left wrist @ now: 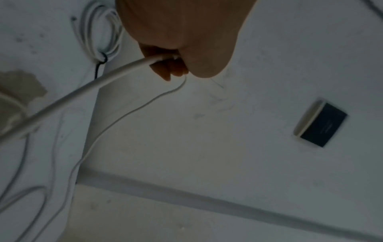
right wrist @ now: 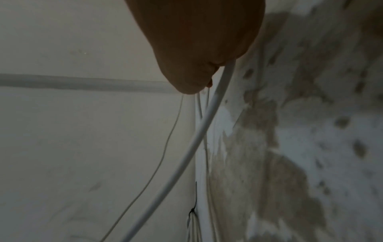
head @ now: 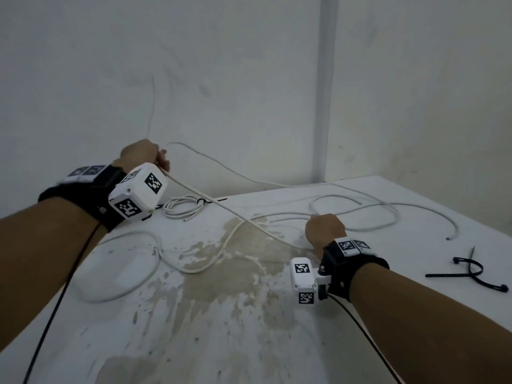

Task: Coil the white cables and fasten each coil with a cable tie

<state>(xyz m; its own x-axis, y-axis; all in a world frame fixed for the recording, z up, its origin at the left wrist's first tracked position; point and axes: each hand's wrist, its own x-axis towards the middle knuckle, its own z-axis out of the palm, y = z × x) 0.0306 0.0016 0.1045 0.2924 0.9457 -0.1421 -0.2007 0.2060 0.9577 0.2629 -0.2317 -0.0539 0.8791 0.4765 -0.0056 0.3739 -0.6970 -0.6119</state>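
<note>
While one small coil (head: 183,208) is already lying bundled at the far left of the bench (head: 277,342), cinched with a black tie (head: 203,201) whose tail is sticking out to the right, most of the job is still waiting. The left hand (head: 144,153) is hovering raised above the bench's far left edge, its fingers (left wrist: 172,68) clenching round a loose white cable (head: 235,217); the left wrist view is showing the cable running out of the closed fist. The right hand (head: 325,228) is sitting low near the middle right of the bench, its fingers curling round the same cable further along, so a straight span is stretching between the two fists. The right wrist view is showing the cable leaving that fist (right wrist: 207,49) too.

The rest of the white cable is sprawling in wide, slack loops: one big loop (head: 124,264) is lying at the near left, others are wandering over the far right, with a free end (head: 447,238) resting near the right edge. Whether this is one cable or several cannot be told. Spare black cable ties (head: 471,273) are lying untouched at the near right, well apart from both hands.

By this reckoning, one coil is finished and the next is only beginning: no loops are gathering in either hand yet, and coiling and tying are both still remaining.
</note>
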